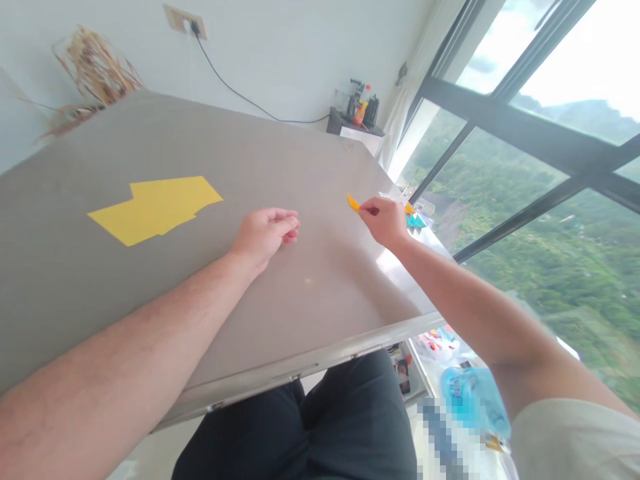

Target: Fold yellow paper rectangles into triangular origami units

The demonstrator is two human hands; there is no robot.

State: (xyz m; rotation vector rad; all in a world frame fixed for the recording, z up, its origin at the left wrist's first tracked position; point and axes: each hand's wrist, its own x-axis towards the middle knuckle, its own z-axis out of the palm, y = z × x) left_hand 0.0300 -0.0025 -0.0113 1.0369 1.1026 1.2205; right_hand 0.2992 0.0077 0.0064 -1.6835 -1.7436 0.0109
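My right hand (384,221) is raised over the right side of the table, pinching a small folded piece of orange-yellow paper (353,203) between thumb and fingertips. Toward the middle of the table, my left hand (266,235) has its fingers curled in against the thumb, and nothing shows in it. Several overlapping yellow paper sheets (155,210) lie flat to its left. Just behind the right wrist, another orange paper piece (409,209) and teal folded paper pieces (416,222) are partly visible near the table's right edge.
The grey-brown tabletop (300,167) ends at a front edge above my legs (310,427). A small cabinet (360,137) with bottles stands at the back. A cord (240,95) runs along the wall. Windows are on the right; a blue plastic container (473,400) sits below.
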